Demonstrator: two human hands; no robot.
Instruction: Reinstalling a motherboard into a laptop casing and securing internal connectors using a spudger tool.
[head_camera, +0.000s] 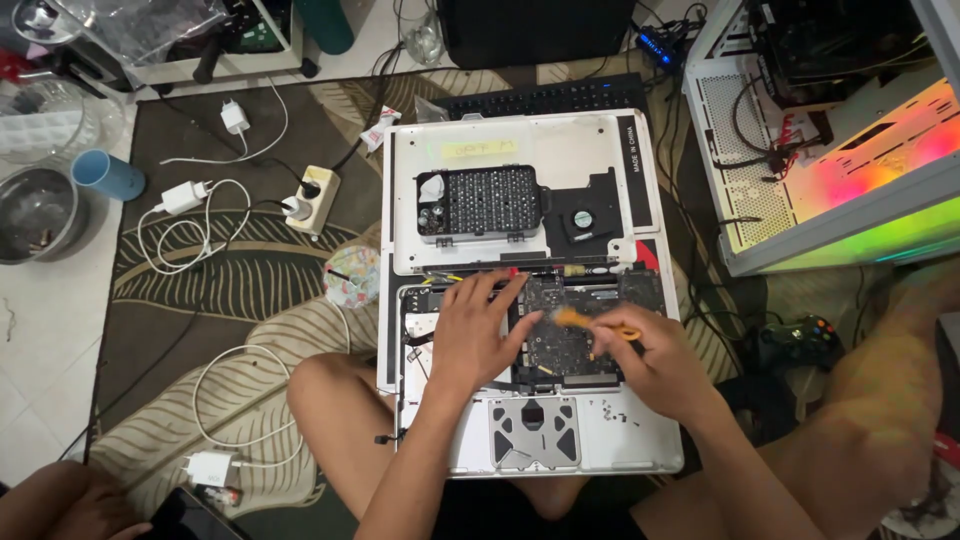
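**Two hands on a bared laptop board**

Two hands work inside an opened silver laptop (600, 440) that lies across the person's folded legs. The left hand (470, 335) rests flat with fingers spread, its fingertips on the upper edge of the dark circuit board (560, 340); it grips nothing. The right hand (650, 365) is pinched around a small orange-handled brush (590, 322), whose blurred bristle end lies on the board just between the two hands.

The board looks thin, stiff and easily damaged, crowded with small parts, so it probably wants only light contact; any lifting seems safest by its bare edges, not by the components. The brush looks light and easy to steer, held close behind the bristles. The shell itself looks rigid and moderately heavy, best taken by its long sides.

Beyond the fingertips lies the removed bottom cover (520, 190), with a black tray of screwdriver bits (480, 200) and a small fan (585, 218) on it. Further out is a black keyboard (545, 98).

Everything sits on a leaf-patterned rug (210, 290) over pale tile. Out past the left hand are a power strip (312, 198), white chargers with looped cables, a blue cup (105, 175) and a metal bowl (35, 212). Out past the right hand stands an open white computer case (830, 150) glowing in colours, with a game controller (800, 335) nearer.
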